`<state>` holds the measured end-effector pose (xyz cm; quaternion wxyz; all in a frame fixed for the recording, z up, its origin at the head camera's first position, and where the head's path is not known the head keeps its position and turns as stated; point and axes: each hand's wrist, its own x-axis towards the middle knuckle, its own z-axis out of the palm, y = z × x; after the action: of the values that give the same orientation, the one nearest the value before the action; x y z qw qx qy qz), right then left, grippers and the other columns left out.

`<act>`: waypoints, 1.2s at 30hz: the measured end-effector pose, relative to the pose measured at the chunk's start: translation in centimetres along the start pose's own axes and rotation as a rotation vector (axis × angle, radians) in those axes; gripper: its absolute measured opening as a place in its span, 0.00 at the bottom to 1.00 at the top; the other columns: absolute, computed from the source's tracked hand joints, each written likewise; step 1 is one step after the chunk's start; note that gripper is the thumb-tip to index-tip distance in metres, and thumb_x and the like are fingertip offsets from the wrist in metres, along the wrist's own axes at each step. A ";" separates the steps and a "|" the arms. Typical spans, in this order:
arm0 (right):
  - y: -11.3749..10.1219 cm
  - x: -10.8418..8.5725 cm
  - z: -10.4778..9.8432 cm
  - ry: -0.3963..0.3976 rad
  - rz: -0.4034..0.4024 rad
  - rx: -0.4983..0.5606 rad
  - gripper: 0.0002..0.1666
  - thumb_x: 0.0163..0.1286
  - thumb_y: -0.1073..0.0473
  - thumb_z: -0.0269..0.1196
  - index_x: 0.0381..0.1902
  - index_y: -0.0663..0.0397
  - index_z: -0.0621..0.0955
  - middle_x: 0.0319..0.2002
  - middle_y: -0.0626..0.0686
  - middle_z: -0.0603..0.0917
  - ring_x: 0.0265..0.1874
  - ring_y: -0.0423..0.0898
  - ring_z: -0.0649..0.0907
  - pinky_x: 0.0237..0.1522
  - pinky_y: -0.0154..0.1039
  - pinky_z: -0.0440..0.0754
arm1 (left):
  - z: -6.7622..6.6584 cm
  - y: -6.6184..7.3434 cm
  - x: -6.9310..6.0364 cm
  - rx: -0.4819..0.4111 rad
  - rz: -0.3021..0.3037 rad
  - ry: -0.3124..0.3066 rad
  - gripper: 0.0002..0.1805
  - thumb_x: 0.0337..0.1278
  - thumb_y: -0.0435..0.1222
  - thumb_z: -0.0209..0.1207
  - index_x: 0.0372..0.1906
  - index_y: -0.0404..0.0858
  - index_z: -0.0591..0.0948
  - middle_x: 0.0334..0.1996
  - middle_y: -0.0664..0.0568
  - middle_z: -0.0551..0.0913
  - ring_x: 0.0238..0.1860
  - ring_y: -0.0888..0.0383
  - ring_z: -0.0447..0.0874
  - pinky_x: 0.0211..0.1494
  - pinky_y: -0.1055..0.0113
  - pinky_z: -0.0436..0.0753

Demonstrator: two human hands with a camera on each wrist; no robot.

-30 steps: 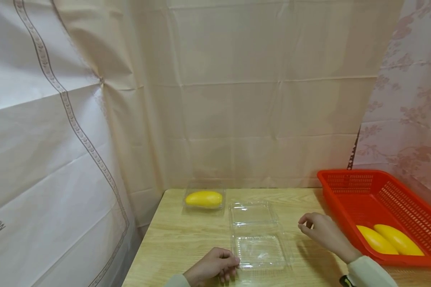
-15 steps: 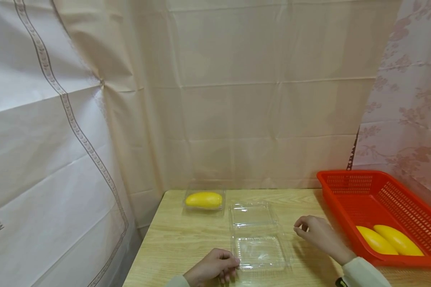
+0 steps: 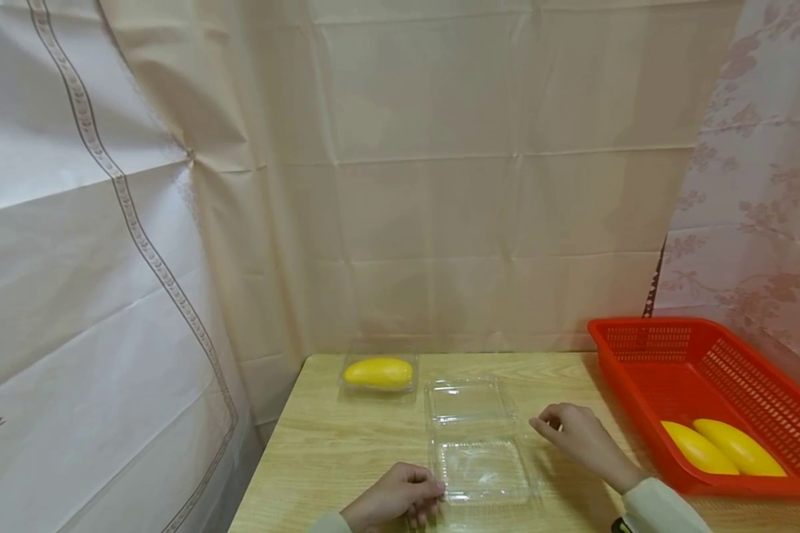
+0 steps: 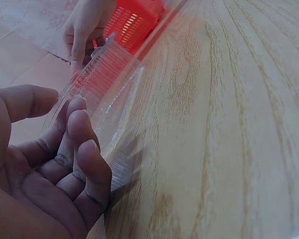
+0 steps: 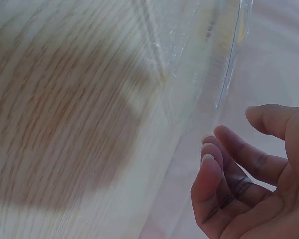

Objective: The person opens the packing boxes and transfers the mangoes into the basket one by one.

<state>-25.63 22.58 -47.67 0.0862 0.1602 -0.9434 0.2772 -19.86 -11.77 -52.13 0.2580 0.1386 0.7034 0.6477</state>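
Note:
A clear plastic clamshell box lies unfolded on the wooden table, its lid spread toward the back. My left hand pinches the left rim of the box near its front corner between thumb and forefinger; the left wrist view shows that rim between the fingertips. To the right of the box, my right hand hovers above the table, fingers loosely bent. In the right wrist view its thumb stands apart from the fingers, with nothing between them, close to the box's clear edge.
At the back left, a yellow mango-shaped fruit sits in another clear plastic box. A red perforated basket stands at the right, holding two similar yellow fruits. Hanging cloth borders the table behind.
My right hand has moved left, away from the red basket and toward the clear box. My left hand keeps its place at the rim.

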 end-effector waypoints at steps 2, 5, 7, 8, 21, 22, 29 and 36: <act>0.0 0.1 0.2 -0.007 0.000 0.008 0.12 0.73 0.51 0.67 0.30 0.48 0.86 0.24 0.39 0.80 0.24 0.36 0.75 0.29 0.36 0.74 | 0.0 0.0 0.0 0.001 0.001 -0.001 0.21 0.73 0.39 0.60 0.44 0.18 0.81 0.23 0.55 0.82 0.19 0.66 0.74 0.21 0.76 0.72; -0.2 0.2 0.4 -0.013 0.004 0.022 0.12 0.73 0.50 0.67 0.31 0.49 0.87 0.25 0.40 0.81 0.25 0.37 0.75 0.29 0.37 0.74 | 0.0 0.0 0.0 0.001 0.001 0.001 0.21 0.73 0.39 0.60 0.44 0.18 0.81 0.23 0.55 0.82 0.19 0.66 0.74 0.21 0.76 0.72; -0.2 0.3 0.5 -0.018 0.012 0.037 0.12 0.73 0.50 0.67 0.32 0.50 0.87 0.26 0.40 0.81 0.25 0.37 0.75 0.29 0.37 0.74 | 0.0 0.0 0.0 -0.001 -0.001 0.001 0.21 0.74 0.39 0.59 0.45 0.18 0.81 0.23 0.55 0.82 0.19 0.66 0.74 0.21 0.76 0.72; -0.2 0.3 0.6 -0.021 0.018 0.045 0.12 0.73 0.51 0.67 0.32 0.50 0.87 0.26 0.40 0.82 0.25 0.38 0.76 0.29 0.37 0.75 | 0.0 0.0 0.0 -0.002 -0.003 0.001 0.21 0.74 0.39 0.59 0.45 0.18 0.81 0.23 0.55 0.82 0.19 0.66 0.74 0.21 0.76 0.73; -0.1 0.5 1.5 -0.053 0.046 0.096 0.13 0.74 0.52 0.66 0.33 0.52 0.87 0.25 0.43 0.81 0.24 0.39 0.74 0.26 0.36 0.72 | 0.0 0.1 -0.1 -0.008 0.005 -0.015 0.22 0.74 0.39 0.59 0.45 0.17 0.80 0.23 0.55 0.82 0.19 0.66 0.75 0.21 0.76 0.74; -0.1 0.5 1.5 -0.054 0.050 0.101 0.13 0.75 0.51 0.66 0.33 0.53 0.87 0.25 0.43 0.81 0.24 0.40 0.74 0.26 0.36 0.72 | 0.0 0.1 0.0 -0.007 0.003 -0.014 0.22 0.74 0.39 0.59 0.45 0.18 0.81 0.23 0.55 0.82 0.19 0.66 0.75 0.21 0.76 0.74; 0.1 0.8 1.8 -0.052 0.082 0.127 0.15 0.75 0.51 0.65 0.36 0.55 0.88 0.28 0.45 0.83 0.27 0.42 0.76 0.30 0.39 0.74 | 0.0 0.2 0.0 0.000 -0.006 -0.002 0.21 0.74 0.39 0.59 0.45 0.19 0.81 0.24 0.55 0.83 0.20 0.66 0.75 0.22 0.75 0.73; 0.2 1.1 2.3 -0.058 0.114 0.176 0.17 0.77 0.50 0.63 0.35 0.56 0.88 0.27 0.45 0.81 0.27 0.42 0.75 0.29 0.38 0.73 | 0.0 0.3 -0.1 0.000 0.000 -0.011 0.21 0.74 0.39 0.59 0.45 0.18 0.81 0.24 0.55 0.83 0.20 0.66 0.75 0.21 0.76 0.73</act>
<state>-26.88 21.25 -49.39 0.0286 0.1212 -0.9251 0.3587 -19.79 -11.79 -51.84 0.2618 0.1421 0.7021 0.6468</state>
